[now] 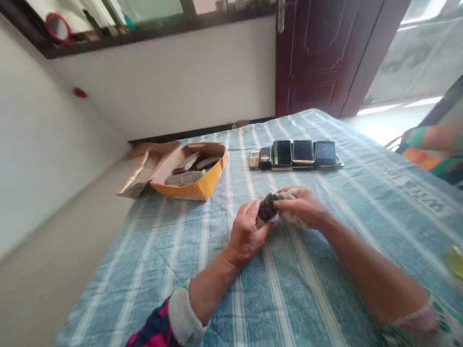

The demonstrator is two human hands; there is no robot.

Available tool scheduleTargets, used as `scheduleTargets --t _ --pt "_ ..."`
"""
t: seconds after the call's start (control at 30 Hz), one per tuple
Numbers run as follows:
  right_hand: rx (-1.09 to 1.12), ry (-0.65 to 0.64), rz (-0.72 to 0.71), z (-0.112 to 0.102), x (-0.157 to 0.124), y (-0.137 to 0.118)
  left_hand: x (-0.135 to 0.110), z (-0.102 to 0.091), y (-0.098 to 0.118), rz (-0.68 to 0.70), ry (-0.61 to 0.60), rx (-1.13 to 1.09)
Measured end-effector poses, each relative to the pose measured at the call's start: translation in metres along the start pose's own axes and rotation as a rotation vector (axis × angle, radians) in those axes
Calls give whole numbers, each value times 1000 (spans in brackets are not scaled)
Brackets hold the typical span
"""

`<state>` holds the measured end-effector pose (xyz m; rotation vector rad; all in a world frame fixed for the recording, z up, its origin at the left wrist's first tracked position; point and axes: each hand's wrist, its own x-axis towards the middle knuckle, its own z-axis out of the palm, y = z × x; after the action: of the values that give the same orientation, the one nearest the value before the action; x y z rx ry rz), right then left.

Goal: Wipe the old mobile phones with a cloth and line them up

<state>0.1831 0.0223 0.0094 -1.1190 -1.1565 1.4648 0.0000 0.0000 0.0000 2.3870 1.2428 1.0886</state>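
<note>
Near the table's [195, 236] far edge lie two keypad phones [254, 159] and three touchscreen-phone stacks [303, 153]; at its left edge, one cardboard box [213, 184] shows three handsets [187, 162]; centrally, one dark phone [268, 207], one cloth [297, 221].

Dark phone [268, 206], in two hands

Left hand [249, 231]: grips the phone. Right hand [304, 206]: bunched pale cloth [295, 220], touching it. Beyond: row of phones [281, 153], some stacked. At left: open orange carton [217, 178], devices [188, 162] inside. Beneath: blue striped tablecloth [173, 255].
</note>
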Motion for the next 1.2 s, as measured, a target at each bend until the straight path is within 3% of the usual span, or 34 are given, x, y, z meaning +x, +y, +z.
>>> scheduleTargets --t 0.17,0.4,0.57,0.7,0.97,1.2 --pt "-25 33 39 1 -2 1 1 -2 -3 -126 -46 -96" --pt "-45 22 9 -2 0 3 11 -11 -7 -382 -142 -575" --pt "-38 8 -6 0 -4 1 16 -17 -15 -621 -339 -890" --pt "-69 14 -20 0 -4 3 17 -19 -19 -644 -421 -1004" --pt "-229 36 -78 -2 -3 9 16 -13 -20 -689 -366 -1057" --pt "-185 -15 -93 -4 -3 7 15 -12 -7 -793 -345 -1229"
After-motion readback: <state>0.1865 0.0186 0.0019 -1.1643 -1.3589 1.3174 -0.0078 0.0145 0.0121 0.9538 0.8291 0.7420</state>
